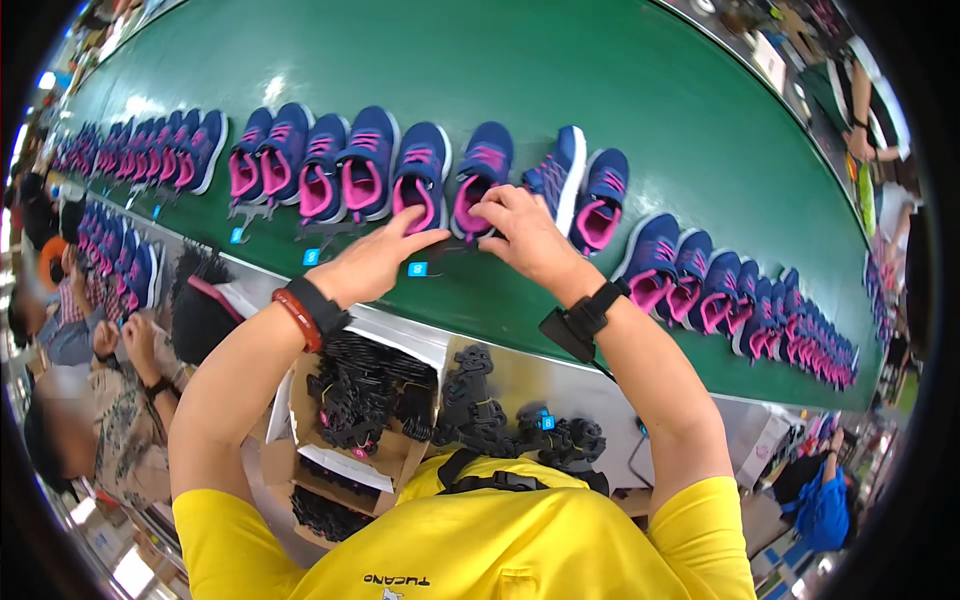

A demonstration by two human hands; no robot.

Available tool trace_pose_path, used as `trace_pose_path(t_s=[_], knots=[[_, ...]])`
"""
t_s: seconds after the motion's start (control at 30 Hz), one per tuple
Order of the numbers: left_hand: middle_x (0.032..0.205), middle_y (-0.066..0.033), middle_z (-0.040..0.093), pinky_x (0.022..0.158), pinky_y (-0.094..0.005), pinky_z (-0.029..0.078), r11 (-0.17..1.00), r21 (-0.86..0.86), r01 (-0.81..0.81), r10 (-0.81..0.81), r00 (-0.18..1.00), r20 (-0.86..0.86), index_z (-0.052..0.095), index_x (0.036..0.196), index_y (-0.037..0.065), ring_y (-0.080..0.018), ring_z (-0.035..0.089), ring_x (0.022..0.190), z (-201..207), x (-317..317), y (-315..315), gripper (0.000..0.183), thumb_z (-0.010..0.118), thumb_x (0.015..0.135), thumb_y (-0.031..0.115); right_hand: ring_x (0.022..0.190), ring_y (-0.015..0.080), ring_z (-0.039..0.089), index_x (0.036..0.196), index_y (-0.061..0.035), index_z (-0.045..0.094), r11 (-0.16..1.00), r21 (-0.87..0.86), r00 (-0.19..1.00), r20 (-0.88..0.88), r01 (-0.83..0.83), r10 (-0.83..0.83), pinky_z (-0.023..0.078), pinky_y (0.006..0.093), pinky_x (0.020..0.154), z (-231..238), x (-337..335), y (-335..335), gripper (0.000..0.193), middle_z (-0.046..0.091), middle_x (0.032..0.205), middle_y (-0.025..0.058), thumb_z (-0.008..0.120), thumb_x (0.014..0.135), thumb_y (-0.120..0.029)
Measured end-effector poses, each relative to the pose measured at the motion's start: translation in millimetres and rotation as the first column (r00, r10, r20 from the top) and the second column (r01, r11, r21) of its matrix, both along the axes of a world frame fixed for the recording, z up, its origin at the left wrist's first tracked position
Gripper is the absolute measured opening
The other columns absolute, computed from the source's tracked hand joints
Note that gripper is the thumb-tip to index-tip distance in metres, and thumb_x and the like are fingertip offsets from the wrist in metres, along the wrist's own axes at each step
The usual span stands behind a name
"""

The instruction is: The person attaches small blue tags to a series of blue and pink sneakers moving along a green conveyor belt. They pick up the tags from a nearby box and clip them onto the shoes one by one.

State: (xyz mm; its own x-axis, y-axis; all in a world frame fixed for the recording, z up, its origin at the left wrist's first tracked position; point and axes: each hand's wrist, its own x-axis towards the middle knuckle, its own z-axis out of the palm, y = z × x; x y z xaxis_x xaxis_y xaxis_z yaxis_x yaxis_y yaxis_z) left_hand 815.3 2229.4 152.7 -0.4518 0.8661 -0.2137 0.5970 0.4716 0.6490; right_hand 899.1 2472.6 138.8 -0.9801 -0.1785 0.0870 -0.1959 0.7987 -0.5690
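Two navy sneakers with pink laces and linings lie side by side before me, a left sneaker [423,160] and a right sneaker [487,155], toes pointing away. A thin black shoe hanger [455,244] with a blue tag [417,269] spans their heels. My left hand [372,262] is closed on the hanger at the left shoe's heel, its fingertips touching the pink lining. My right hand [530,235] pinches the heel of the right sneaker, partly covering the hanger's end. Just right of that hand is another pair, one sneaker [557,175] tipped on its side.
Rows of similar sneakers [365,155] line the green conveyor belt [480,60] on both sides, some with hangers attached. Below the belt stands a cardboard box [405,455] of black hangers, beside bundled hangers [472,405]. Co-workers sit at the left; others stand farther right.
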Motion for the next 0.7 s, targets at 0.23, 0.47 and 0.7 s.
trace_pose_path(t_s=[0.23,0.47,0.7], knots=[[0.102,-0.0105,0.06,0.072,-0.0403,0.051,0.971,0.239,0.003,0.037,0.986,-0.162,0.062,0.107,0.005,-0.0327,0.062,0.087,37.8,20.1,62.9,0.031,0.058,0.077,-0.002,0.082,0.0256,0.058,0.091,-0.0083,0.064,0.861,-0.144,0.872,0.127,0.488,-0.473,0.044,0.036,0.073,44.0,155.2,80.1,0.014,0.059,0.084,0.0059,0.068,0.078,-0.004],[0.122,-0.0245,0.055,0.085,-0.0361,0.049,0.966,-0.026,-0.257,0.256,0.966,-0.032,0.044,0.13,-0.011,-0.0327,0.061,0.099,-40.2,50.6,144.1,0.063,0.071,0.081,0.018,0.087,0.0271,0.06,0.098,-0.0062,0.063,0.66,0.334,0.529,0.406,0.673,-0.745,0.046,0.0363,0.079,75.9,350.5,151.6,0.027,0.063,0.092,0.0092,0.074,0.073,-0.01],[0.088,-0.0151,0.062,0.068,-0.0407,0.05,0.962,-0.078,-0.263,0.232,0.931,-0.283,0.057,0.095,-0.002,-0.0328,0.062,0.076,-11.4,65.0,176.3,0.041,0.076,0.075,0.029,0.103,0.0303,0.052,0.104,-0.0069,0.06,0.663,0.454,0.497,0.44,0.595,-0.748,0.04,0.0422,0.088,67.7,416.3,143.7,0.047,0.059,0.105,0.0086,0.082,0.063,-0.017]])
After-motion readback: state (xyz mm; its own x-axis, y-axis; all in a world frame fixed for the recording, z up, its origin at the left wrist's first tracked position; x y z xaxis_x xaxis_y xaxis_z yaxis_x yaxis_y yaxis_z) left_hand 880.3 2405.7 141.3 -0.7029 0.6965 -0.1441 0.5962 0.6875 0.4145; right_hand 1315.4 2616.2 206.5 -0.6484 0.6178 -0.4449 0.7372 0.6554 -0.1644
